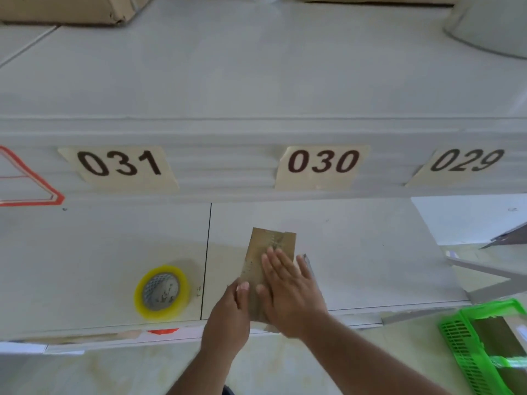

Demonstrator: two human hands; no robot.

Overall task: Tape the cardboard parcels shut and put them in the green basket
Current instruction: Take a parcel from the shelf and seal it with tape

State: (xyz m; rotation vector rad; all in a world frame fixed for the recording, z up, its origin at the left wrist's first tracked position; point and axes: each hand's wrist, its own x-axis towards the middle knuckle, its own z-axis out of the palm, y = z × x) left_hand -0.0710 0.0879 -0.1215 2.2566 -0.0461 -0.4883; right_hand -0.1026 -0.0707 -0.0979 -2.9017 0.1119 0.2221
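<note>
A pale grey-white table (85,252) runs across the lower part of the view, split by a dark seam just left of the hands; behind it stands a ribbed white ledge (228,166) carrying paper labels, 031 (119,166) far left of the hands, 030 (322,165) straight beyond them, 029 (464,162) off to their right; a red-outlined sticker (31,192) sits at the ledge's left end; above the ledge a higher white surface holds brown cardboard boxes (71,10) at the far left top and a white rounded object (490,27) at the far right top; the floor below the table edge is pale, yellowish tile (114,372).

On the table, well to the left of both hands, a roll of clear yellowish tape (162,292) lies flat; the left hand (228,315) grips the near left edge of the cardboard parcel (271,246), its thumb on the top face, the fingers out of sight; the parcel lies flat on the table, running away from the person, a strip of shiny tape visible along its top; its far end shows clear of both hands, the near end lies under them; the right hand (291,292) lies flat on the parcel's right half, fingers straight and slightly spread, pressing down, holding nothing; a thin grey strip (309,266), which I cannot identify, shows just beside its outer finger.

Down and well to the right of the right hand, off the table edge, stands the green basket (456,337), with brown cardboard (490,334) inside.
</note>
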